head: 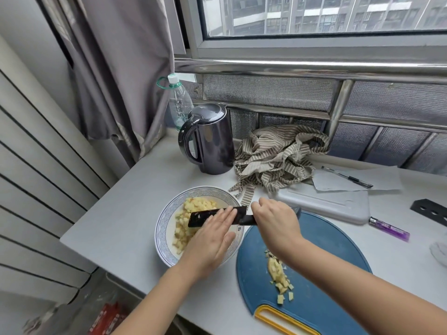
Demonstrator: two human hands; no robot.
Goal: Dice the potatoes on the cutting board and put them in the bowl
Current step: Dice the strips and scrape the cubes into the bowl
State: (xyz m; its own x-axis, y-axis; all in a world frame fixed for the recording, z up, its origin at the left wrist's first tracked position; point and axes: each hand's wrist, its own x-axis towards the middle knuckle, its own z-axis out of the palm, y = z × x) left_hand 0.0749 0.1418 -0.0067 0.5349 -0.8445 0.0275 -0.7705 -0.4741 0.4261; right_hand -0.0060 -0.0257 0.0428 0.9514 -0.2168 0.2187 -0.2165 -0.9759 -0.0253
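Bowl: patterned bowl (162, 223) on the bench (116, 213), already heaped with diced potato (186, 213).
Left hand: the left hand (210, 240) is over the bowl, fingers (223, 220) straight and flat against the blade, grasping nothing.
Knife: the dark knife (200, 217) stretches across the bowl's top.
Right hand: the right hand (275, 226) has its fingers clenched round the knife handle.
Cutting board: the blue cutting board (319, 250) lies just right of the bowl, with a small pile of potato dice (279, 274) on it.

Home window-side counter: kettle (210, 139), water bottle (179, 102), curtain (116, 68), crumpled apron (278, 153).
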